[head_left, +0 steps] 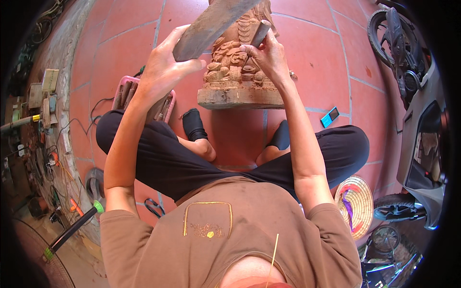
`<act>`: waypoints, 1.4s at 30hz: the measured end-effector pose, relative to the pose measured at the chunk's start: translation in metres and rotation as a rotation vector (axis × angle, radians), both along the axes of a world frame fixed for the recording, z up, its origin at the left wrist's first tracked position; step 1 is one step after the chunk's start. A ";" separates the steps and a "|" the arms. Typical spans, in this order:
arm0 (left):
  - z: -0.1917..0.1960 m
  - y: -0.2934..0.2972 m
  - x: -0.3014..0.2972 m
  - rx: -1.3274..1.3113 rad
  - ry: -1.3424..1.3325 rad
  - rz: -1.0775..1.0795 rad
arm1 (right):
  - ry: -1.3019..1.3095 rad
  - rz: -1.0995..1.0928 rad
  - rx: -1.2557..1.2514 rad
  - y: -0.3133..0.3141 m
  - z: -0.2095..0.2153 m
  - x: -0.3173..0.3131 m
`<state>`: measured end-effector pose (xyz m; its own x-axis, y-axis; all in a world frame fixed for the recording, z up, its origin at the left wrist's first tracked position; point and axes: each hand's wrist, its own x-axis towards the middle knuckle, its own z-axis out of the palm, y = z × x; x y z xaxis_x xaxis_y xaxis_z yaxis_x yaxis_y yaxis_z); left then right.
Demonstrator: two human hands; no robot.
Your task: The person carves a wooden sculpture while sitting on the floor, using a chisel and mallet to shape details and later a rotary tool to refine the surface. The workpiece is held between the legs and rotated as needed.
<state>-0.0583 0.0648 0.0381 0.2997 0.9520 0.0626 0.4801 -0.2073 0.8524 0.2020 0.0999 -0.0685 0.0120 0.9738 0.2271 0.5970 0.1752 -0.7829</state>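
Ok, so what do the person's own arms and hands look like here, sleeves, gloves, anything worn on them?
Both forearms are bare from the short brown T-shirt sleeves down. The left hand and right hand wear no gloves, and no watch, bracelet or ring shows on either. The shirt has a thin gold outline with a small gold motif on the chest. No markings on the arms are visible.

Floor [312,57]: red square tiles, pale joints.
Centre: carved wooden statue [235,72] standing upright.
Left: pink tray [126,93] of tools.
Right: blue phone [329,116], conical straw hat [356,204].
Near left: black scissors [154,207].
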 end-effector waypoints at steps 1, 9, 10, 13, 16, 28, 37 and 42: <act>0.000 0.001 0.002 -0.005 -0.008 -0.005 | -0.022 0.003 -0.009 0.000 0.001 0.001; -0.003 0.006 0.007 0.080 -0.046 -0.051 | -0.040 0.162 -0.025 -0.004 0.011 -0.003; 0.000 0.004 0.009 0.073 -0.033 -0.054 | -0.031 0.162 -0.041 -0.004 0.011 -0.002; 0.004 0.001 0.010 0.064 0.082 -0.072 | -0.009 0.177 -0.061 -0.003 0.009 0.001; -0.001 0.005 0.005 0.074 0.229 -0.102 | -0.004 0.211 -0.027 0.000 0.004 0.006; 0.009 0.005 0.005 0.028 0.207 -0.086 | -0.067 0.243 -0.080 -0.005 0.018 -0.001; 0.004 0.007 0.006 0.058 0.232 -0.110 | -0.097 0.249 -0.094 -0.005 0.022 -0.002; 0.010 0.003 0.004 0.075 -0.044 -0.032 | -0.042 0.260 -0.028 -0.006 0.015 0.001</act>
